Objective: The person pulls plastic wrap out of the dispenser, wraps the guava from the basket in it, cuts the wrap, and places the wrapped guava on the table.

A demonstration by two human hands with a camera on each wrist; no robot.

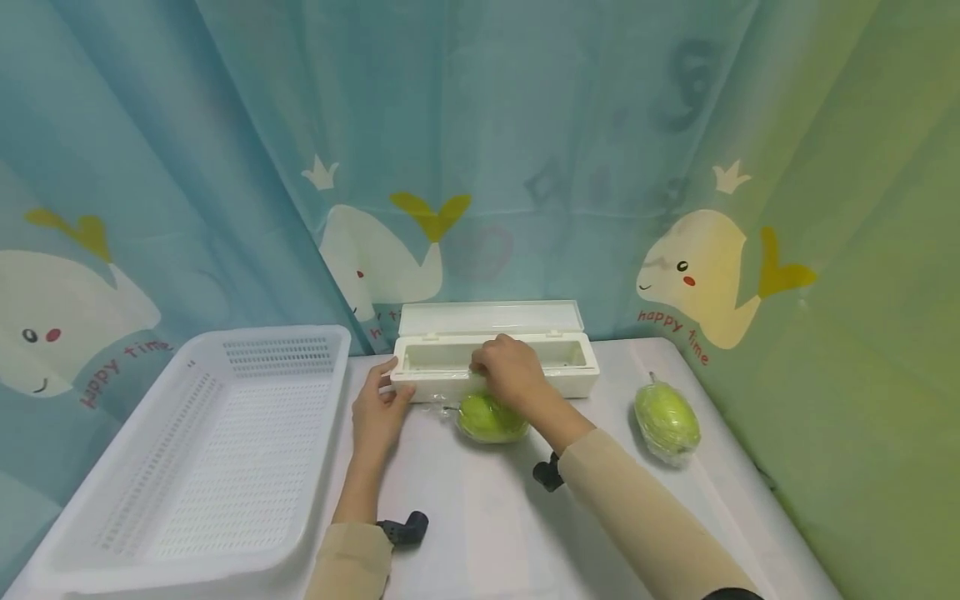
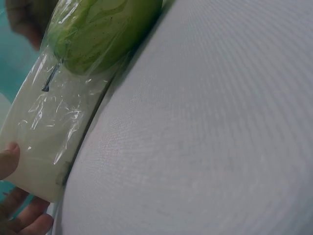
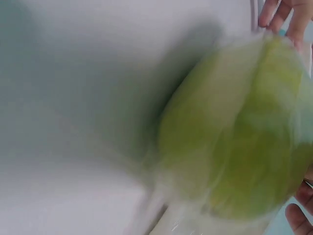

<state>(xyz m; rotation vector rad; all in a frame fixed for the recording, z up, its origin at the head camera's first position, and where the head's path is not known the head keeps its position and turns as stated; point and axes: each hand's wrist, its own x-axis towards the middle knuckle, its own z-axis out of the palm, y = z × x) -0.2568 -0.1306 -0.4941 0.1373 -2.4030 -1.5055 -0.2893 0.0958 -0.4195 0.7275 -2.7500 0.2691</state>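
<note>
A long white cling film dispenser (image 1: 450, 386) stands at the back with its lid (image 1: 491, 317) raised. My left hand (image 1: 381, 414) grips its left end, thumb on the front and fingers around the end. My right hand (image 1: 512, 371) has its fingers bunched down over the front rim, near the middle; I cannot tell what lies between them. Clear cling film (image 2: 63, 127) hangs over the dispenser's front and reaches a green fruit (image 1: 489, 418) with a dark stem. This fruit lies wrapped in film just in front of the dispenser, below my right hand.
A second green fruit (image 1: 667, 419), wrapped in film, lies on the table at the right. A large white plastic basket (image 1: 322, 467) with slotted walls takes up the left side. Behind the table hangs a blue-green curtain (image 1: 525, 167) with whale prints.
</note>
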